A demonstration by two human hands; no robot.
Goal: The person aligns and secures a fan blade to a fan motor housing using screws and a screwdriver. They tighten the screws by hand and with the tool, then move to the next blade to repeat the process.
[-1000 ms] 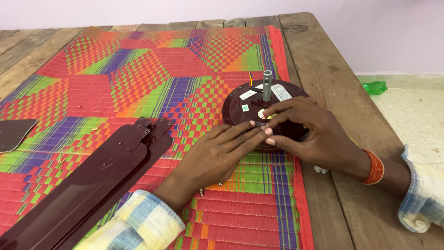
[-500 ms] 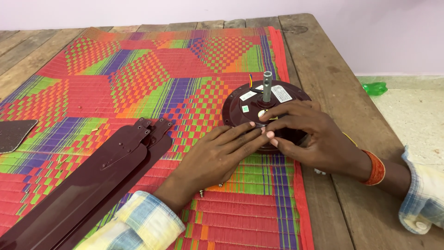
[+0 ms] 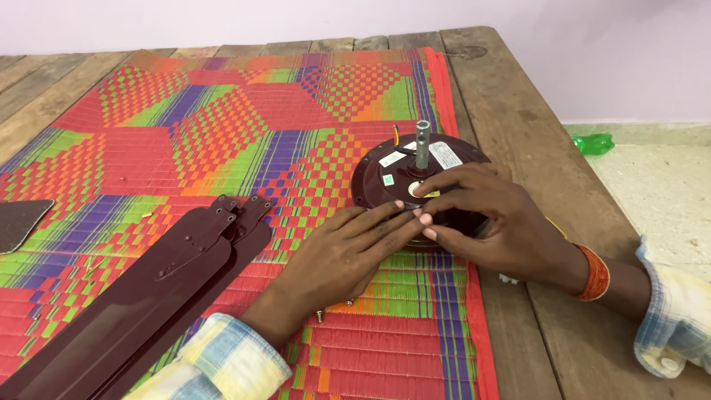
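**A:** And here we are over the wooden worktop (image 3: 511, 111), with the round maroon fan motor (image 3: 385, 181) as our landmark, sitting on the right edge of the bright woven mat (image 3: 222, 126). What are the hands up to?

**B:** Both are on the near side of the motor. The right hand (image 3: 489, 215) lies across the motor's top, fingers bent down onto the housing, the index fingertip just beside the base of the grey metal shaft (image 3: 422, 144) that stands upright from the middle. It's pressing on the motor rather than wrapped around anything.

**A:** And the left hand (image 3: 344, 248)?

**B:** Flat and open, palm down on the mat, fingers stretched toward the motor's near rim, tips meeting the right hand's fingertips there. Nothing gripped.

**A:** I see an orange band (image 3: 595, 272) on the right wrist and checked sleeves on both arms.

**B:** Yes. Left of the motor, well apart from it, lie the maroon fan blades (image 3: 148, 289), stacked lengthwise with their bracket ends pointing toward it. Just near of the left hand sits a small screw (image 3: 321, 315) on the mat.

**A:** Anything beyond?

**B:** A dark flat piece (image 3: 18, 222) far left of the motor, and a green plastic bottle (image 3: 592, 142) on the floor to the motor's right.
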